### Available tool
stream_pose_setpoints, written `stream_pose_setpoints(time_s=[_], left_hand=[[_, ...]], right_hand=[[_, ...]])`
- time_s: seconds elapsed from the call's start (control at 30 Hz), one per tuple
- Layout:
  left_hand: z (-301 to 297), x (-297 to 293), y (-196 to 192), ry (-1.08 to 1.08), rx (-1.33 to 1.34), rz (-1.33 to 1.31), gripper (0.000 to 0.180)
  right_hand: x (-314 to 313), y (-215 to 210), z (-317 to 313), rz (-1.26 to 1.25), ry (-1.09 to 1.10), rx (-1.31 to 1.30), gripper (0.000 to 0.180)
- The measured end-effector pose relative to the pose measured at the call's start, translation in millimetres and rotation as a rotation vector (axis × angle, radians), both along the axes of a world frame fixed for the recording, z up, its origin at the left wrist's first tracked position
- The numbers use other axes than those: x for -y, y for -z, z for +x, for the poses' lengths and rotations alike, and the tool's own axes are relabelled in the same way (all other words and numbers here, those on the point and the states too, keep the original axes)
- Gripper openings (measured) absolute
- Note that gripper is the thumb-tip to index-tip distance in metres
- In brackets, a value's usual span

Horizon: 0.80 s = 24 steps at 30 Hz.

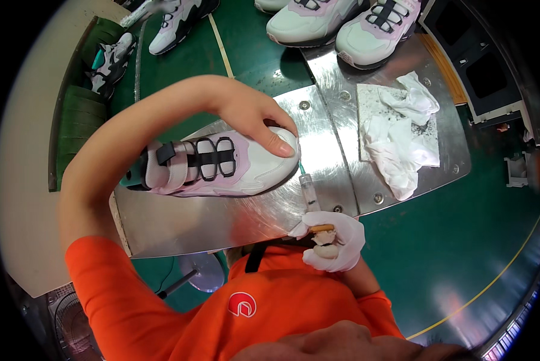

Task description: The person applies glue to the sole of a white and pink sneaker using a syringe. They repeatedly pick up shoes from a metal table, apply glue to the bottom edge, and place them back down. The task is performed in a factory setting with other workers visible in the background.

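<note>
Green workshop floor w/ yellow lines, seen from above; brushed-metal work plate spans the middle, a second metal plate angled off to upper right.

Item 1 — sneaker, white/pale pink w/ black straps and grey heel tab. Lies on its side on the metal work plate, toe pointing right, heel toward the person's left.

Item 2 — left hand, bare. Arm arcs in from the lower left, over the shoe. Fingers curl down over the toe cap, thumb flat on the toe's front — pressing grip on the sneaker, pinning it to the plate.

Item 3 — right hand, in white glove, at the plate's near edge, just above the orange shirt. Clenched around the lower end of a syringe-type applicator.

Item 4 — applicator: clear barrel, thin teal tip. Points up and slightly left; tip sits at the sneaker's toe edge, by the left thumb. Cannot tell if the tip actually touches the sole.

Item 5 — white rags, crumpled, on a speckled white pad, on the right-hand plate. Well apart from both hands.

Item 6 — pair of matching sneakers, top centre, soles partly on the angled plate. One more sneaker at top left on the floor.

Item 7 — dark/teal shoe in a green bin at the far left, beside a beige surface.

Item 8 — small fan below the work plate, partly hidden by the shirt.
</note>
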<state>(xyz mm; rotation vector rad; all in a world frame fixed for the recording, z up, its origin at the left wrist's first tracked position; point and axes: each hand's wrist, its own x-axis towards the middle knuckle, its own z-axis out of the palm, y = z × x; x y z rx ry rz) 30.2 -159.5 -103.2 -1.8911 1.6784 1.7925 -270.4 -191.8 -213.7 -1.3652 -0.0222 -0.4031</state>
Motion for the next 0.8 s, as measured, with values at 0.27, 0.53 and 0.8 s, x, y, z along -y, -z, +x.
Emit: stream_pose_setpoints(time_s=[0.27,0.53,0.8], left_hand=[[-30.1,-66.0,-53.5,-0.267,0.057,-0.469,0.048],[-43.6,-185.6,-93.2,-0.783,-0.178,-1.170,0.057],[-32.8,-246.0,-49.3,-1.087,-0.151,-1.470,0.065]], right_hand=[[25.5,-55.0,-4.6,0.319,-0.217,0.026,0.057],[29.5,-167.2,66.6,0.075,-0.637,0.239,0.056],[-26.2,-189.8,129.2,-0.042,-0.602,0.051,0.051]])
